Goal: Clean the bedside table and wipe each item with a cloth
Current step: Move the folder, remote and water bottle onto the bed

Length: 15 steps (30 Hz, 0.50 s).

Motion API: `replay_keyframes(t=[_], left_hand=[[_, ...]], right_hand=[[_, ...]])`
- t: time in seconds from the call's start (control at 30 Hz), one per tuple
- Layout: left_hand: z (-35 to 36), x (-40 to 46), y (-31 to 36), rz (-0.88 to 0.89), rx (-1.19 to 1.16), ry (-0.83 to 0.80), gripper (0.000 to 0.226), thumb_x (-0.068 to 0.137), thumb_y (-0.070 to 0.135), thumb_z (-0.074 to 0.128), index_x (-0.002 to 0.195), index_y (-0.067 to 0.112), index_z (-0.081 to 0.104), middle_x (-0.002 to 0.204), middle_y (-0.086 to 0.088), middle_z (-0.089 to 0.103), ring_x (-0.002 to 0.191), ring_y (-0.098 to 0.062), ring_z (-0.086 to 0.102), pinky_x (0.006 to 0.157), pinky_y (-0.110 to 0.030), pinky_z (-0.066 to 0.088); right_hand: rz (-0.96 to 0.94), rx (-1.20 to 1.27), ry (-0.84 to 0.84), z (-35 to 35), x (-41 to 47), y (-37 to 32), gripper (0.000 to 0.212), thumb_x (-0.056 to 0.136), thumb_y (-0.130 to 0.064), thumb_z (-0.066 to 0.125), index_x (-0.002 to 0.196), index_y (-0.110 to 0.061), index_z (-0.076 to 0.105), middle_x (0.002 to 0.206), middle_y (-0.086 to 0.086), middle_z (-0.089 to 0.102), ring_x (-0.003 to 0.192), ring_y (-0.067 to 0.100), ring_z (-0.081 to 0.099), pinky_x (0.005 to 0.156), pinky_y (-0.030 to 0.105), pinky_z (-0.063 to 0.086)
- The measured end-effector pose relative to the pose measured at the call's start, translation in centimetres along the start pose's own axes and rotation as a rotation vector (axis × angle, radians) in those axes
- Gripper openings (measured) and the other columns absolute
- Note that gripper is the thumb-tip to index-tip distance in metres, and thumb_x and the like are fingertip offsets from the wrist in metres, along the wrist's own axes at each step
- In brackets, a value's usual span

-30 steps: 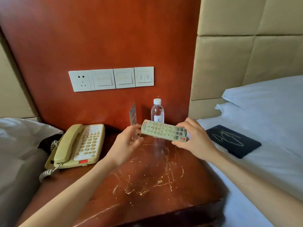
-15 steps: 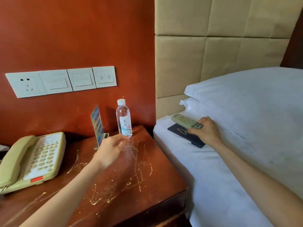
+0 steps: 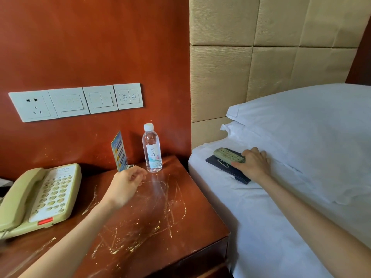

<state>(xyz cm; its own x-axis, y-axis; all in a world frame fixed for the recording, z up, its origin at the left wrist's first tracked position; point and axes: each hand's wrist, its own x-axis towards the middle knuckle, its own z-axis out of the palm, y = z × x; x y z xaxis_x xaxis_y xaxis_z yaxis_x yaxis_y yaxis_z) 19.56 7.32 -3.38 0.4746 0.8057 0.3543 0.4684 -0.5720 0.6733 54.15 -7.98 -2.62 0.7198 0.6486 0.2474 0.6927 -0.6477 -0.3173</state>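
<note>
In the head view, the right hand (image 3: 253, 165) rests on the near end of the remote (image 3: 228, 157), its grip curled at that end, though whether it clamps or only touches I cannot tell. The remote lies on a dark folder (image 3: 227, 169) on the bed (image 3: 261, 227), its long axis running away to the left of the hand. The left hand (image 3: 124, 186) hovers over the table (image 3: 180, 207) with fingers loosely curled, holding nothing. The water bottle (image 3: 152, 148) stands just beyond it to the right, the card stand (image 3: 119, 151) straight beyond, so the left hand is nearer both. Counted: one remote, one bottle, one card stand, one telephone (image 3: 38, 197), one folder; no cloth shows.
</note>
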Motion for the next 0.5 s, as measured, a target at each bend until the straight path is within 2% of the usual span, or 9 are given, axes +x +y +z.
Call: replay_keyframes(t=[0.13, 0.23, 0.3, 0.37, 0.5], left_hand=[[-0.4, 0.1, -0.2, -0.05, -0.031, 0.081, 0.016, 0.099, 0.015, 0.051, 0.1, 0.019, 0.066, 0.09, -0.001, 0.071, 0.086, -0.015, 0.066, 0.073, -0.029, 0.055], [-0.9, 0.3, -0.6, -0.082, -0.051, 0.169, 0.014, 0.099, 0.016, 0.051, 0.1, 0.02, 0.064, 0.091, -0.002, 0.069, 0.085, -0.017, 0.064, 0.065, -0.029, 0.052], [-1.3, 0.2, -1.1, -0.106, -0.057, 0.194, 0.013, 0.099, 0.017, 0.051, 0.099, 0.021, 0.064, 0.092, -0.002, 0.068, 0.086, -0.018, 0.065, 0.066, -0.034, 0.056], [-1.9, 0.1, -1.7, -0.129, -0.065, 0.197, 0.015, 0.099, 0.017, 0.05, 0.097, 0.02, 0.065, 0.089, -0.002, 0.069, 0.083, -0.02, 0.068, 0.067, -0.038, 0.058], [-3.2, -0.2, -2.8, -0.157, -0.019, 0.225, 0.021, 0.096, 0.015, 0.049, 0.089, 0.023, 0.067, 0.075, 0.002, 0.069, 0.065, -0.014, 0.067, 0.053, -0.026, 0.048]], right_hand=[[-0.143, 0.173, 0.062, -0.1, -0.3, -2.5, 0.038, 0.086, -0.036, 0.062, 0.118, -0.016, 0.059, 0.119, 0.005, 0.054, 0.113, 0.029, 0.047, 0.094, 0.04, 0.033], [-0.236, 0.363, 0.061, 0.2, -0.8, -5.4, 0.026, 0.087, -0.023, 0.063, 0.11, -0.012, 0.062, 0.11, 0.004, 0.061, 0.103, 0.025, 0.057, 0.091, 0.039, 0.042], [-0.274, 0.495, 0.041, 0.3, -1.3, -7.4, 0.021, 0.086, -0.018, 0.062, 0.107, -0.013, 0.063, 0.097, 0.0, 0.064, 0.093, 0.019, 0.06, 0.083, 0.035, 0.048], [-0.315, 0.565, 0.027, 0.4, -1.5, -9.7, 0.017, 0.086, -0.016, 0.06, 0.102, -0.015, 0.064, 0.086, -0.007, 0.061, 0.086, 0.015, 0.059, 0.072, 0.03, 0.048], [-0.419, 0.666, -0.025, 0.9, -1.3, -14.8, 0.015, 0.084, -0.009, 0.061, 0.099, -0.014, 0.062, 0.077, -0.006, 0.062, 0.08, 0.017, 0.058, 0.071, 0.026, 0.044]])
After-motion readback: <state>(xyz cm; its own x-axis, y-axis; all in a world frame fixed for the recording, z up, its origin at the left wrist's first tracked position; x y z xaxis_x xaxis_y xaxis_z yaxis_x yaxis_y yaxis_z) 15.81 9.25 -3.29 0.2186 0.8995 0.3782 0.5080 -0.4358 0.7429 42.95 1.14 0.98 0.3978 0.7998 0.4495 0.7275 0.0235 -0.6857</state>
